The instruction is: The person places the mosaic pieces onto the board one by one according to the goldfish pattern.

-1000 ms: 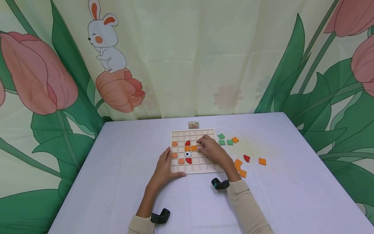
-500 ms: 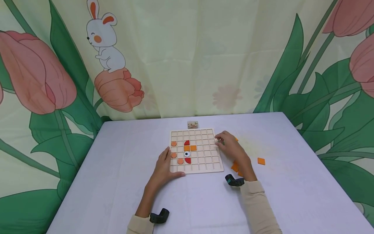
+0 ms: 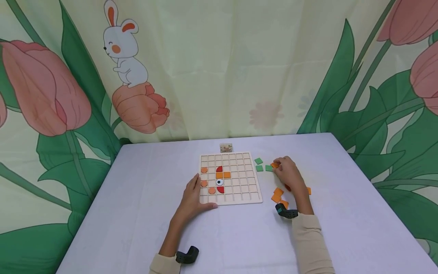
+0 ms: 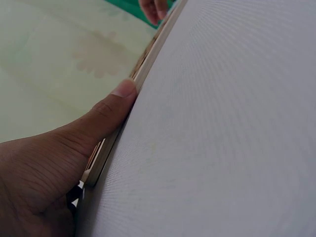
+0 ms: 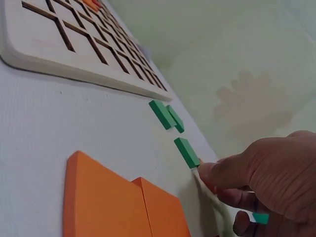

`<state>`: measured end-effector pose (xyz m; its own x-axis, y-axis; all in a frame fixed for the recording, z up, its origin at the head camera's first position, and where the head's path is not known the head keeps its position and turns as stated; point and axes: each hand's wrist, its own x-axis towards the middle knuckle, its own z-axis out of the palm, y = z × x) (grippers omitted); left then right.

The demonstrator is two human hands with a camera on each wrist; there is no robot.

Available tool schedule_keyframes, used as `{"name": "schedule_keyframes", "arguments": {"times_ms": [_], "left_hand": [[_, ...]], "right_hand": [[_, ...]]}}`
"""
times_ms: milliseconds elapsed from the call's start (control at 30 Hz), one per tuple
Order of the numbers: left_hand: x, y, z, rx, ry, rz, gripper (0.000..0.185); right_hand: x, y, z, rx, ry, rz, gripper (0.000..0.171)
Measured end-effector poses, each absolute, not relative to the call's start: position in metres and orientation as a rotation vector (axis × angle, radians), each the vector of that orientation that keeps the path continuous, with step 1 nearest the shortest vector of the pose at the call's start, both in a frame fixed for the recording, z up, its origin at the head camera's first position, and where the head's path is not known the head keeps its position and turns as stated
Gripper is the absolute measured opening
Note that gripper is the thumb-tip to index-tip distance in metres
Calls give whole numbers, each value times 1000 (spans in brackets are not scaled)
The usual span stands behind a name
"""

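Beside grid board [image 3: 230, 177], right hand [image 3: 289, 173] pinches orange tile [image 3: 275, 165].

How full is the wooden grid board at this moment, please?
Mostly empty: the wooden grid board holds only a few orange, red and white pieces in its left cells.

One wooden grid board [image 3: 230, 198] sits on the bench [image 3: 137, 205]. In it: three round orange discs [image 3: 204, 170], two orange squares [image 3: 223, 175], two red half-rounds [image 3: 219, 168] and one eye tile [image 3: 219, 182]. Loose at the board's three o'clock: three green squares [image 3: 258, 161], at least five orange squares [image 3: 277, 191], some partly hidden, and one red piece [image 3: 288, 187]. One small block [image 3: 226, 147] at twelve o'clock.
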<state>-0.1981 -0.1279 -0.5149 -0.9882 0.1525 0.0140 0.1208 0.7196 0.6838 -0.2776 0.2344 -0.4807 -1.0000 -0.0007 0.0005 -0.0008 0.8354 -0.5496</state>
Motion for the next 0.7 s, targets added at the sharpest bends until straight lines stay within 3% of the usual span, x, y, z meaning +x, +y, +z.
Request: {"name": "schedule_keyframes", "arguments": {"times_ms": [333, 700], "left_hand": [[-198, -130, -517, 308, 2891, 1156, 128], [-199, -129, -516, 294, 2884, 1162, 129]], "right_hand": [[-286, 241, -487, -16, -3099, 874, 45], [-286, 248, -492, -53, -3038, 976, 34]]}}
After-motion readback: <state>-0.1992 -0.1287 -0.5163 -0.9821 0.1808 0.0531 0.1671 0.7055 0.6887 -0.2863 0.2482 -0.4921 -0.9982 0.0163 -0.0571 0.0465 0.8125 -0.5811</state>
